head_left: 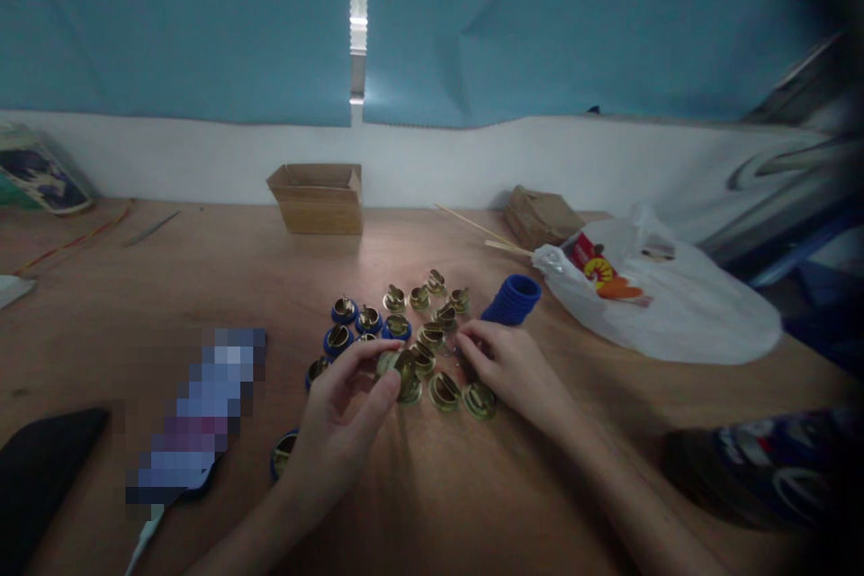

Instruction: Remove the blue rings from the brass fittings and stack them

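My left hand (341,418) is closed round a brass-coloured round metal fitting (405,371), held between thumb and fingers. My right hand (509,369) has its thumb and fingertips pinched together beside the bare fittings; what they hold, if anything, is too small to make out. Several bare brass fittings (444,391) with upright metal tabs stand between and beyond my hands. To the left are several like fittings with blue rings (338,340) round them, one of them (284,454) near my left forearm. Just beyond my right hand leans a stack of blue rings (514,297).
A phone (202,423) with a white cable lies at left, near a black flat object (50,468). An open cardboard box (322,202) and a brown package (542,216) stand by the wall. A white plastic bag (695,306) and a dark bottle-like object (762,468) are at right.
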Motion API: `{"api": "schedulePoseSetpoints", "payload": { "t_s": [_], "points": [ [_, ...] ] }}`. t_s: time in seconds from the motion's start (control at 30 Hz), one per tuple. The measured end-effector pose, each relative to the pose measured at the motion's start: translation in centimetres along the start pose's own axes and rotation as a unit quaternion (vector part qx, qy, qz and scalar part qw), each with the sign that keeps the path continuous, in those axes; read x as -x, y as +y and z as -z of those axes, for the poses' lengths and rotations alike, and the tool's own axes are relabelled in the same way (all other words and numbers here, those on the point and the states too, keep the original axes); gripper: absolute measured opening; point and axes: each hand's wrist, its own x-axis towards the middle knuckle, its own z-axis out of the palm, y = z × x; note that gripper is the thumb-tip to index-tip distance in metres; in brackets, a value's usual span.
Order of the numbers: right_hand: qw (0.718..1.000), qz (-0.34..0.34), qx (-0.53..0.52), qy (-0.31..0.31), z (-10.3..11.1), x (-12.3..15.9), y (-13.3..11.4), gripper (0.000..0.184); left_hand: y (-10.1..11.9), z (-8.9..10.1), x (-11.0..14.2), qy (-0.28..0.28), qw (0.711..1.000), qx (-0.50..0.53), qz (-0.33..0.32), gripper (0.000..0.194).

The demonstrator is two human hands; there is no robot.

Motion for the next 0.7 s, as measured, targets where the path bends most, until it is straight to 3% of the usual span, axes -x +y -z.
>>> {"api": "schedulePoseSetpoints", "payload": {
  "t_s": [0.33,0.53,0.7],
  "points": [
    [0.999,-0.01,-0.033,0.015,0.4,0.1,-0.4,0.025,-0.2,0.1,0.0,0.002,1.0,-0.012,0.002,0.023],
    [0.991,-0.012,-0.094,0.095,1.1,0.4,-1.4,0.022,-0.5,0.1,0.0,0.004,1.0,-0.023,-0.001,0.025],
    [0.98,0.026,-0.142,0.134,1.6,1.1,-2.6,0.019,-0.5,0.2,0.0,-0.001,0.997,-0.047,-0.062,0.027]
  ]
}}
